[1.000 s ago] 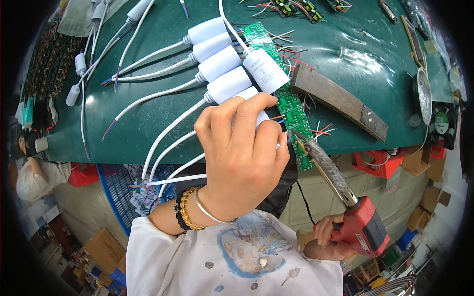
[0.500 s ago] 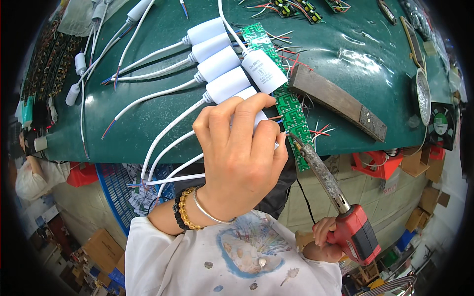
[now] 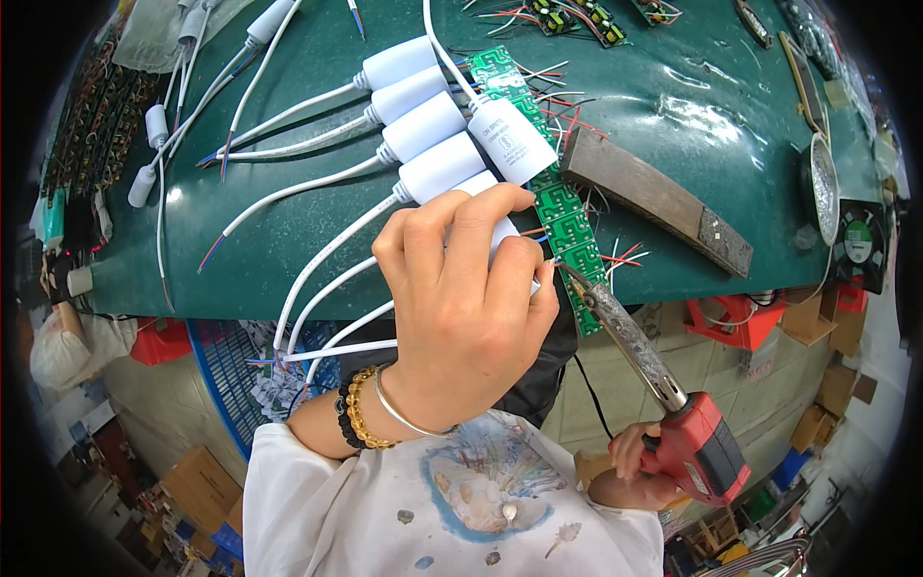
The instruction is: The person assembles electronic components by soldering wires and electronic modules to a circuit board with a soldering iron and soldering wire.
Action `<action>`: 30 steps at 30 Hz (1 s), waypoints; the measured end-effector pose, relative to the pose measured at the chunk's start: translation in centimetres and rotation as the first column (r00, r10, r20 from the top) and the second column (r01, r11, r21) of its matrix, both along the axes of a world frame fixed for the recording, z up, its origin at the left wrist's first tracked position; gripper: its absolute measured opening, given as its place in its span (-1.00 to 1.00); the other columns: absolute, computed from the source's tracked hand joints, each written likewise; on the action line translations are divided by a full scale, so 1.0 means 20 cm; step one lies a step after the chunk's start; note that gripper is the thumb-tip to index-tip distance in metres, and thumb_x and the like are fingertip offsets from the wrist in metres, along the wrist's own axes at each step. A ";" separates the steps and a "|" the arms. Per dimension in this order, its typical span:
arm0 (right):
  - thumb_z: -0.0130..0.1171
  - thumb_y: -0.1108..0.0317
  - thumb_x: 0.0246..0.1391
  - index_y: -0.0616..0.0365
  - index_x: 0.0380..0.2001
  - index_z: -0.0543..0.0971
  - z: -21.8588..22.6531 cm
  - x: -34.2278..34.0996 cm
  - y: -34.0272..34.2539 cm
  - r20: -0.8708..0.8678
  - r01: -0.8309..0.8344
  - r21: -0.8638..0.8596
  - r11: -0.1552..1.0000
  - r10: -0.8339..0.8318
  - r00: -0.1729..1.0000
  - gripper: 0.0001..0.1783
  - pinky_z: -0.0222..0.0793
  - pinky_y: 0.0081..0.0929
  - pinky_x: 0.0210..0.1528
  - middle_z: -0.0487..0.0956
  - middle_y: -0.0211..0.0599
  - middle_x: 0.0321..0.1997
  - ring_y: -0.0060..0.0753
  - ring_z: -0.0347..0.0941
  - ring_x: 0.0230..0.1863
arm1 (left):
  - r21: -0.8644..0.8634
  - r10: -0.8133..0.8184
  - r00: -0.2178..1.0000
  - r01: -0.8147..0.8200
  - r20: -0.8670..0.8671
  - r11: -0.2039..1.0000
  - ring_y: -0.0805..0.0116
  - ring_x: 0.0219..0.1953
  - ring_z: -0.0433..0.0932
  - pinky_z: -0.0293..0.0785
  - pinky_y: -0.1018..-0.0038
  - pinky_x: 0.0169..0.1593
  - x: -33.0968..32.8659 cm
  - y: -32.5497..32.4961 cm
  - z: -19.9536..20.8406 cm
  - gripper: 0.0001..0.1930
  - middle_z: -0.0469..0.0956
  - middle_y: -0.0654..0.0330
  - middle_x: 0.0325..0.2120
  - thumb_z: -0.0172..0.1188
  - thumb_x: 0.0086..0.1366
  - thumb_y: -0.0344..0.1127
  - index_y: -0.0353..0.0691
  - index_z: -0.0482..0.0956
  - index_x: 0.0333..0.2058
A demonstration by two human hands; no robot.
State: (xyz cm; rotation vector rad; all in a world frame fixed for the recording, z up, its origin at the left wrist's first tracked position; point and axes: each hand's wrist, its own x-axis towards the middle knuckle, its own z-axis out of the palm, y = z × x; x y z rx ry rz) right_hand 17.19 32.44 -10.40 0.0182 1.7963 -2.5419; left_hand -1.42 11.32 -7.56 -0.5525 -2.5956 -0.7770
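Note:
My left hand [image 3: 468, 279] is closed over a white cylindrical housing [image 3: 506, 231] with a cable tail, partly hidden by my fingers. Brown and blue wires run from beside it to a strip of green circuit boards [image 3: 567, 229]. With my right hand [image 3: 635, 465] I grip the red and black handle of a soldering iron [image 3: 630, 351]. Its tip meets the strip's left edge, close to my left fingertips; the exact contact point is too small to make out. Several more white housings [image 3: 440, 165] lie in a row along the strip, and one [image 3: 512, 140] rests across it.
A dark metal bar [image 3: 659, 202] presses near the strip's right side, among loose red and white wires. Farther right are a round metal dish [image 3: 823, 188] and a small fan [image 3: 858, 245]. A blue basket [image 3: 216, 375] stands below the green table's [image 3: 317, 250] front edge.
The soldering iron's handle has shifted slightly up and right with my right hand, while its tip stays at nearly the same place. My left hand has barely moved.

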 end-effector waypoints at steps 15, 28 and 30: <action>0.21 -0.30 -0.10 0.39 0.04 0.27 0.04 -0.10 -0.08 -0.039 0.202 -0.021 0.979 -0.202 0.979 -0.05 0.10 -0.59 -0.73 0.36 -0.38 -0.79 -0.50 0.23 -0.79 | -0.015 0.002 1.000 -0.002 0.001 1.000 0.06 -0.12 0.34 0.15 0.21 -0.02 0.00 0.00 0.00 -0.81 0.49 0.14 -0.16 0.29 -0.16 -0.46 -0.22 0.47 -0.51; 0.16 -0.31 -0.07 0.41 0.05 0.24 -0.03 -0.15 -0.06 -0.206 0.107 -0.100 0.989 -0.126 0.970 -0.04 0.11 -0.59 -0.75 0.34 -0.40 -0.81 -0.51 0.21 -0.81 | -0.014 0.009 1.000 -0.009 0.011 1.000 0.07 -0.12 0.35 0.15 0.21 -0.02 0.00 0.01 0.01 -0.81 0.49 0.13 -0.17 0.29 -0.17 -0.47 -0.22 0.48 -0.51; 0.16 -0.31 -0.06 0.41 0.04 0.24 -0.04 -0.18 -0.04 -0.218 0.063 -0.087 0.994 -0.081 0.973 -0.04 0.10 -0.59 -0.75 0.34 -0.41 -0.80 -0.51 0.21 -0.81 | -0.016 0.009 1.000 -0.008 0.007 1.000 0.07 -0.12 0.35 0.15 0.22 -0.02 0.01 0.01 0.01 -0.81 0.49 0.13 -0.17 0.29 -0.17 -0.47 -0.22 0.48 -0.51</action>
